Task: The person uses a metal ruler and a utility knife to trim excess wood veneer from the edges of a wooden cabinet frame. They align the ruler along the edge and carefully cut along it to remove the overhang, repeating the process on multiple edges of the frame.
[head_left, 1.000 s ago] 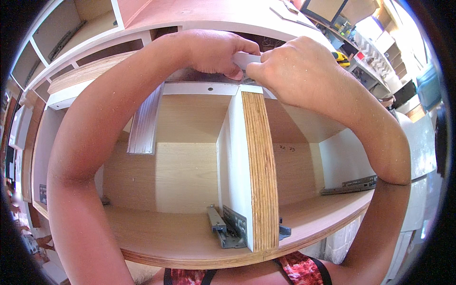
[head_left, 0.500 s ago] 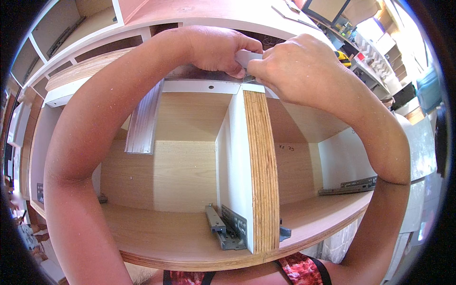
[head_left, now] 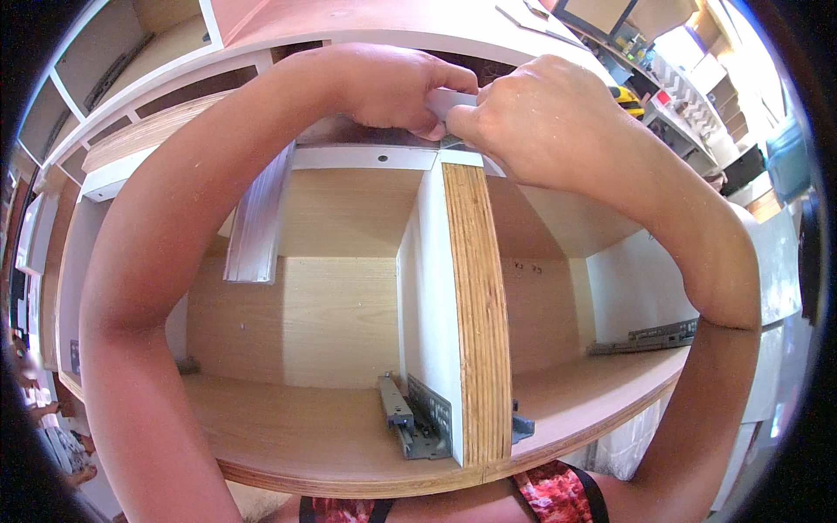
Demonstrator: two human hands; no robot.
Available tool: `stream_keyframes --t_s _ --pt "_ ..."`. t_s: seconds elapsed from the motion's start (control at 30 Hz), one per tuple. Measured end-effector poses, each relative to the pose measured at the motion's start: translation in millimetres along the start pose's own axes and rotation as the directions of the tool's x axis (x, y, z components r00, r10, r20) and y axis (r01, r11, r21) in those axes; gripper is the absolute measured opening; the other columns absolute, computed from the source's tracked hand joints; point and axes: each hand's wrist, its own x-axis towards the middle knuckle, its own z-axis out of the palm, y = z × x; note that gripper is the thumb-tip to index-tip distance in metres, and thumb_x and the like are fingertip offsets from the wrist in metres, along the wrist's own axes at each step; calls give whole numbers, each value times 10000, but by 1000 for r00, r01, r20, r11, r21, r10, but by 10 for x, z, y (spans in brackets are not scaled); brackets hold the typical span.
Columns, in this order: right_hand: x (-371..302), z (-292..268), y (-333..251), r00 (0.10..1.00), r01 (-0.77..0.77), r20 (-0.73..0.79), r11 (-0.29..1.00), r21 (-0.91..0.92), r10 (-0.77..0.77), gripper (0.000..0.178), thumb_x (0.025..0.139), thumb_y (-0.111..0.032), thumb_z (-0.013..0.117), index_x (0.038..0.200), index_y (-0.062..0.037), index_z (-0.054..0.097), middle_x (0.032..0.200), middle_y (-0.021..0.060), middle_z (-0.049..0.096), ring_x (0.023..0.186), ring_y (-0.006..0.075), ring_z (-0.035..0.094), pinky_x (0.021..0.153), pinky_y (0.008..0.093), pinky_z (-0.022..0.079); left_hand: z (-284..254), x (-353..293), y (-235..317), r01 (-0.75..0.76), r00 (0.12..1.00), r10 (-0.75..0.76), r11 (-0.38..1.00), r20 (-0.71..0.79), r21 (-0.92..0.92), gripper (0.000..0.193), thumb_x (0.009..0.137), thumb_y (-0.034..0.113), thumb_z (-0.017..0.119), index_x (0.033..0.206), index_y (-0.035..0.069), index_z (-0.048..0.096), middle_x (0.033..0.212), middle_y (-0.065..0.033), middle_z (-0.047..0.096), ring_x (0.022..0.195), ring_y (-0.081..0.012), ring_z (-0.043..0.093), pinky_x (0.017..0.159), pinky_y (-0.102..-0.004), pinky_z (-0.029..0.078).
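Both my arms arch over a cabinet carcass (head_left: 331, 471), and my hands meet at its far top edge. My left hand (head_left: 388, 91) pinches a thin white strip (head_left: 446, 102) between thumb and fingers. Against that strip, my right hand (head_left: 545, 122) is closed, knuckles upward; its fingertips are hidden, and a small grey bit shows beneath them. Just below the hands is the top of the upright divider (head_left: 478, 314), which has a bare plywood edge and a white side. A ridged, shiny pale strip (head_left: 255, 231) hangs down beside my left forearm into the left compartment.
Metal drawer slides sit low in the cabinet: one (head_left: 414, 418) left of the divider, another (head_left: 649, 336) on the right wall. Beyond stands a white frame (head_left: 248, 74) with open compartments. A yellow-and-black tool (head_left: 626, 101) lies past my right wrist.
Both hands have shifted very slightly left and up in the picture, still together at the white strip. The grips look the same.
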Motion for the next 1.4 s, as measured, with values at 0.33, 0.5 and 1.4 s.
stream_keyframes --t_s 0.33,0.5,1.4 --pt "-50 209 62 1000 -10 -22 992 127 12 116 970 -211 671 927 -107 698 768 134 736 771 345 770 738 508 606 -2 -28 2 -30 999 30 1000 -13 5 667 895 173 802 1517 126 568 1429 -171 644 1345 -384 610 1169 -470 456" --pt "-76 270 75 998 2 -64 989 147 7 141 974 -236 677 925 -104 687 743 156 717 739 371 749 724 525 589 -10 -22 31 -25 1000 25 999 17 -35 667 895 147 803 1519 130 568 1425 -166 645 1348 -392 607 1171 -480 455" --pt "-83 369 65 999 10 -51 978 208 1 145 999 -214 655 953 -88 600 849 134 716 811 377 734 734 532 553 63 -23 -106 -67 997 65 996 -33 -58 669 892 115 797 1525 134 580 1404 -156 699 1286 -360 660 1137 -449 481"
